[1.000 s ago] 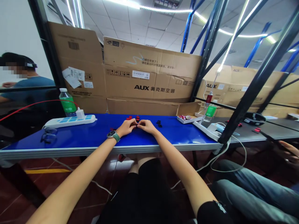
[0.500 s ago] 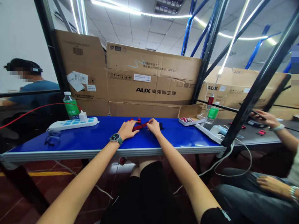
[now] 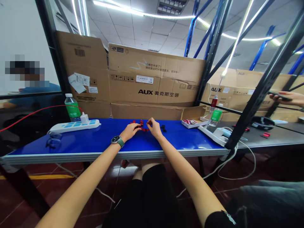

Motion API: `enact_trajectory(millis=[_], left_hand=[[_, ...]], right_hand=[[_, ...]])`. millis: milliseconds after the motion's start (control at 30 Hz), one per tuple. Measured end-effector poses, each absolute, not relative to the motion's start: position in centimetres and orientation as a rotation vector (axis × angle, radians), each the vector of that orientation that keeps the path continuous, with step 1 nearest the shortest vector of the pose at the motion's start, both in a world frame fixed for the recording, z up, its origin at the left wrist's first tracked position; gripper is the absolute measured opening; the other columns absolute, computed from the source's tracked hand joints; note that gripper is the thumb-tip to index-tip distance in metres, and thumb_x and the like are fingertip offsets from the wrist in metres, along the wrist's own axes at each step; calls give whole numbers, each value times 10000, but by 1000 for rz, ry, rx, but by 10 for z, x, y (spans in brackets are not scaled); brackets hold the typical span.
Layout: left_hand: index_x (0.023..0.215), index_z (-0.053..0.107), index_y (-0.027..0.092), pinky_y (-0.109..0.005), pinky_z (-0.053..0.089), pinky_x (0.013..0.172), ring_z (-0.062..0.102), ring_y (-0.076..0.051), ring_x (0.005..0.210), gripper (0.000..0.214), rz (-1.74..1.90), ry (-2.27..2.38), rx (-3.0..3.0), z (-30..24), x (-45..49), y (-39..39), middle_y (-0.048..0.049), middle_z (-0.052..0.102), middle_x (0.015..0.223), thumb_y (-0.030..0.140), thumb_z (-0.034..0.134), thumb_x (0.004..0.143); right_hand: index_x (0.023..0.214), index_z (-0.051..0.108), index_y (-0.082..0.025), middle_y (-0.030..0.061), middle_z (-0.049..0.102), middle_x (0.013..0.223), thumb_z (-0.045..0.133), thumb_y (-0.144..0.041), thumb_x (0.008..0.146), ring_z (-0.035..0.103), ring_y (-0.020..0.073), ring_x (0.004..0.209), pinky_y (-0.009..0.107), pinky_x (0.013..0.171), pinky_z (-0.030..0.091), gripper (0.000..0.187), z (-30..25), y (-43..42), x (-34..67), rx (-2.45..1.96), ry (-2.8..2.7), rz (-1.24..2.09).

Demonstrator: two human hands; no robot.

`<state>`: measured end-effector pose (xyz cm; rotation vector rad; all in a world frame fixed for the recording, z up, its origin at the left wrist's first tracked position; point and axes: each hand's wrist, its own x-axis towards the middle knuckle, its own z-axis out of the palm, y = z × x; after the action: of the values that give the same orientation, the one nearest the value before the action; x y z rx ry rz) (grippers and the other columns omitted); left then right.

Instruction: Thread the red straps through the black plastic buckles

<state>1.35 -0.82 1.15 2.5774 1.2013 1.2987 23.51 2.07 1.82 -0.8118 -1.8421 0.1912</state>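
Observation:
My left hand [image 3: 129, 131], with a watch on its wrist, grips one end of a narrow red strap [image 3: 144, 129] just above the blue table. My right hand [image 3: 155, 128] pinches the strap's other end between thumb and fingers. Between the hands the strap sags in a short curve; my fingers cover parts of it. Small red pieces [image 3: 141, 122] lie just behind my left fingers, too small to name. To the right of my right hand are some small black pieces [image 3: 163, 128].
A white power strip [image 3: 76, 126] and a green-labelled bottle [image 3: 72, 107] stand at the left, near dark glasses [image 3: 53, 140]. An open white box [image 3: 193, 123] holds small items at the right. Cardboard [image 3: 154, 76] walls the back. A co-worker's hand [image 3: 293, 98] holds a dark object.
The red strap went from nearly straight to a sagging curve. My left fingers have drawn in from lying spread. The co-worker's hand at the right has risen and moved right.

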Motion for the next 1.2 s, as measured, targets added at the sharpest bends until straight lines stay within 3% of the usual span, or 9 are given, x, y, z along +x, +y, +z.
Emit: enact_trajectory(millis=[167,300,467,633,933,1200], left_hand=[[1108,722,186,-346,549,851,724,-240,887,394,1464,1096,2261,15,13,-9,-83,774,1002,512,604,921],[1023,723,167,-339,553,816,718,-239,858,470,1500,1041,2106,13,11,-4,-92,768,948,602,642,864],[913,706,162,-317,551,795,701,-218,830,480,1523,998,2020,11,11,1,-79,755,903,633,685,823],[833,729,150,-322,561,786,706,-221,808,485,1485,959,1954,10,10,1,-82,759,861,630,744,771],[1073,768,137,-407,570,922,731,-284,975,593,1383,868,1884,11,14,-3,-138,773,1092,541,875,652],[784,729,141,-270,535,630,660,-177,669,501,1662,1024,1824,13,10,-3,-58,743,747,640,755,752]], right_hand=[[924,745,-210,63,754,940,597,-170,916,691,185,877,281,832,519,154,17,19,227,-654,-1994,102],[1045,778,-213,92,766,1017,539,-106,942,712,197,920,299,866,536,281,14,18,222,-652,-2046,40],[1098,780,-217,94,768,1011,580,-215,975,712,196,908,294,874,530,235,17,9,221,-617,-2049,-42],[1065,787,-210,79,773,926,617,-249,962,704,175,812,250,772,508,202,19,2,221,-675,-2110,-125],[945,757,-198,60,763,854,600,-236,947,686,175,754,246,748,481,162,18,3,218,-782,-2034,-79],[1001,754,-213,52,746,874,587,-261,941,666,166,757,243,755,480,184,17,-1,217,-662,-2134,-3]])
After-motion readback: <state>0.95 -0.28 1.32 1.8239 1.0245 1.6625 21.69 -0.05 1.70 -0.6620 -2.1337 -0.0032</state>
